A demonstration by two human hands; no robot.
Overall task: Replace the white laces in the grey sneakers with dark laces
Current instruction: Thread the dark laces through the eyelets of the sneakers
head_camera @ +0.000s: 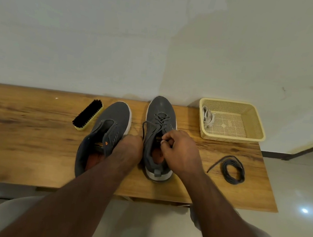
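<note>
Both grey sneakers sit mid-desk, toes toward the back edge by the wall, long axes running front to back. Bare wood (20, 136) lies open to the left. My right hand (179, 151) pinches the dark lace (146, 129) at the right sneaker (161, 115). My left hand (130, 146) sits between it and the left sneaker (111, 120); its grip I cannot tell. The spare coiled lace (233, 170) lies near the right edge.

Two grey mesh sneakers (161, 123) with white soles; black-bristled, yellow-backed brush (88, 114) at nine o'clock; pale yellow perforated plastic basket (249, 128) at two o'clock; streaked brown wooden table (20, 130).
</note>
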